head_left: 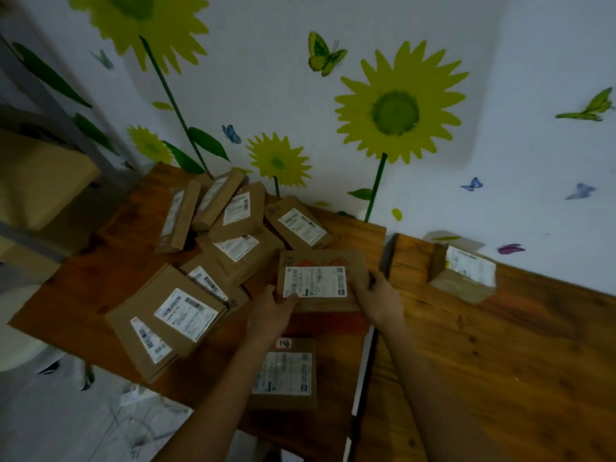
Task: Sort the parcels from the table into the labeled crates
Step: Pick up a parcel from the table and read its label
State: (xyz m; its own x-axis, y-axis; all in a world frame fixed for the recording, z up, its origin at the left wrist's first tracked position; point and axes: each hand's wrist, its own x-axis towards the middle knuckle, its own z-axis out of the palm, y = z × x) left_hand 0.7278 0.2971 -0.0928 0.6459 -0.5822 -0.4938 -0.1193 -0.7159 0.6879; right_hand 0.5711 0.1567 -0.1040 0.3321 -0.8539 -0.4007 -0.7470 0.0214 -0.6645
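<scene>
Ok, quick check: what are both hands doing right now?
Left hand: gripping the left edge of the labelled parcel.
Right hand: gripping the same parcel's right edge.

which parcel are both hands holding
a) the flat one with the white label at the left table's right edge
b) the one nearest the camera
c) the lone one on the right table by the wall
a: the left hand and right hand grip opposite sides of the flat parcel with the white label.
</scene>
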